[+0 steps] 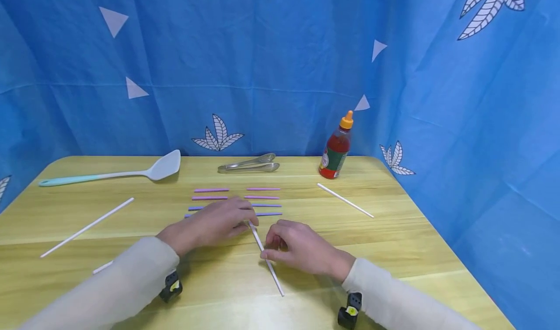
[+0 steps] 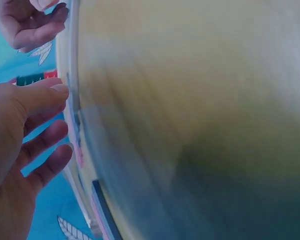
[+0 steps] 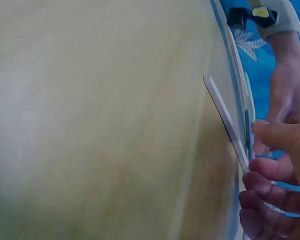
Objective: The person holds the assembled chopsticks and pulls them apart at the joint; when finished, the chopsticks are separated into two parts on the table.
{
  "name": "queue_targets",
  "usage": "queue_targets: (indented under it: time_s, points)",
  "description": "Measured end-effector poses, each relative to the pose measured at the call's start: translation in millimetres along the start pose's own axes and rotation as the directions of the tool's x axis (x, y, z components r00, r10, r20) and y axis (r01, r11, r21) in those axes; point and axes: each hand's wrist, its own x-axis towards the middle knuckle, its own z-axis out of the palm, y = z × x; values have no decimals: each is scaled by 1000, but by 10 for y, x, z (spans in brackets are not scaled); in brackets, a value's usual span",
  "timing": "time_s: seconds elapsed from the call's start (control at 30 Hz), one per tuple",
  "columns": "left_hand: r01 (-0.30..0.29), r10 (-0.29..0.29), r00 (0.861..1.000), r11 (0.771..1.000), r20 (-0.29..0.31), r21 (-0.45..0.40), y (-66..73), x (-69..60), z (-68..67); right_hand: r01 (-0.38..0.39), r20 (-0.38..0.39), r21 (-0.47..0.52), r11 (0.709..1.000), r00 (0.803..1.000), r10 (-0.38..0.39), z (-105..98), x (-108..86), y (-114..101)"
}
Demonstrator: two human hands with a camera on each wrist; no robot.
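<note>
A thin white stick (image 1: 272, 270) slants across the table in front of me. My left hand (image 1: 218, 223) pinches its far end between thumb and index finger; in the left wrist view the other fingers (image 2: 52, 157) are spread. My right hand (image 1: 302, 247) is beside the stick's middle with loosely curled fingers. In the right wrist view its thumb and index finger stand apart, and the white stick (image 3: 222, 112) runs behind the fingertips (image 3: 257, 182). Just beyond the left hand lie two columns of short coloured sticks, pink (image 1: 262, 198) and blue-violet (image 1: 269, 214), partly covered by that hand.
A white spatula (image 1: 165, 167) with a mint handle lies at the back left. Metal tongs (image 1: 249, 167) are at the back middle, and a red sauce bottle (image 1: 336, 150) stands to their right. More white sticks lie at the left (image 1: 87, 228) and right (image 1: 345, 200).
</note>
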Motion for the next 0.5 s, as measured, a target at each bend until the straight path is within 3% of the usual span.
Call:
queue_targets:
  time_s: [0.2,0.5]
  points:
    - [-33,33,998,999,51,4,41,49,73,19,52,-24,1000,999,-18,28,-36,-37]
    - [-19,18,999,999,30,36,66,-117,52,44,10,-79,996,999,-43,6,-25,32]
